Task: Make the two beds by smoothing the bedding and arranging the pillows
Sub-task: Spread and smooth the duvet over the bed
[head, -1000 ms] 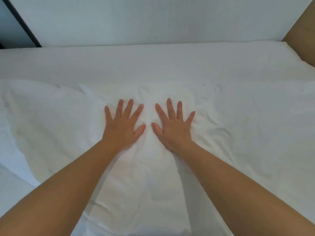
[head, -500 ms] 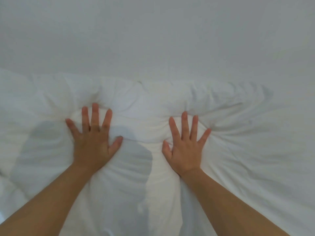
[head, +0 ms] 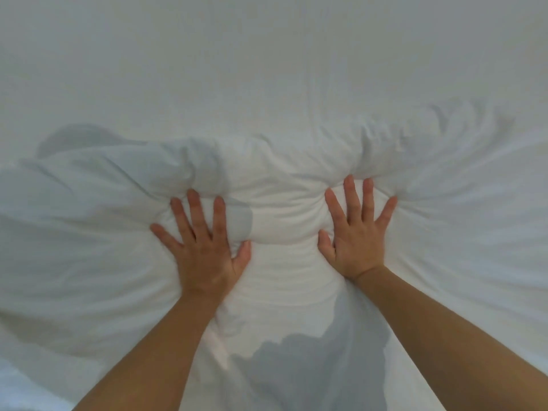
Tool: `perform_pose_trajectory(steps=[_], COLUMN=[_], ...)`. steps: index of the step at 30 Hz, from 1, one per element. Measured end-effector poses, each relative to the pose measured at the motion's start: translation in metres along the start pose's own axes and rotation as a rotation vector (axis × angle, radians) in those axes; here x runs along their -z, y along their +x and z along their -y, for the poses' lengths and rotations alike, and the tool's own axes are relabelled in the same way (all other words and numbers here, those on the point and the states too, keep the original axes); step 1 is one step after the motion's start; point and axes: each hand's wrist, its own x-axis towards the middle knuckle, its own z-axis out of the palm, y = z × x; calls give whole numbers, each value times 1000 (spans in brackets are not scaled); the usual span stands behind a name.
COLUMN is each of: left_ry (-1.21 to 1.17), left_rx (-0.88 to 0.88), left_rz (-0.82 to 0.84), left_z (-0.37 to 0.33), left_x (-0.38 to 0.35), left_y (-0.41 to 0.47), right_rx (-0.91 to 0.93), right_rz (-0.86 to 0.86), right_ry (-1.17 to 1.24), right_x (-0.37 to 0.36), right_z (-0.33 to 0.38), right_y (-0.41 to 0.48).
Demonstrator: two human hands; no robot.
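Both hands lie flat on a white duvet (head: 281, 280) that fills the near half of the view. The left hand (head: 204, 250) presses palm down with its fingers (head: 194, 215) straight and spread, the thumb angled out to the right — nothing is gripped. The right hand (head: 355, 238) rests the same way a little farther up, fingers splayed wide, thumb pointing toward the left hand, released and holding nothing. The two hands are apart, with a puffed strip of duvet between them. Ahead of the fingertips the duvet bunches into a thick ridge (head: 267, 161) running left to right — creases fan outward from under each palm. Beyond the ridge lies the smooth white sheet (head: 267, 69) of the bed. Bare forearms enter from the bottom corners, and grey shadows fall on the cloth beside them.
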Motion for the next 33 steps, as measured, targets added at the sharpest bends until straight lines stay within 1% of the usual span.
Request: perform_pose_trajectory(steps=[5,9,14,21,25,27,29,31,33], left_ry=[-67,-100,-110,-87,-92,-45,-17,41,166], left_rx=[-74,-108,-124,-89,-68,-108,-158,-203,-243], left_rz=[-37,-60,-54,-79,-90,-75,-65,-63,-58], left_z=[5,8,12,6,10,17,31,51,78], left_x=[-13,-15,-14,-7,8,17,28,39,54], left_y=[5,10,10,9,-7,-27,-60,-102,-139], right_rx=[2,0,-20,-44,-123,-195,-240,-203,-120], right_rz=[-124,-154,-121,-73,-12,-25,5,40,93], right_ry=[-23,-36,-63,-102,-151,-112,-8,107,242], right_x=[-9,0,6,4,13,20,23,26,37], right_z=[1,5,10,12,24,38,63,97,135], right_y=[2,-2,-4,-6,-19,-33,-55,-87,-119])
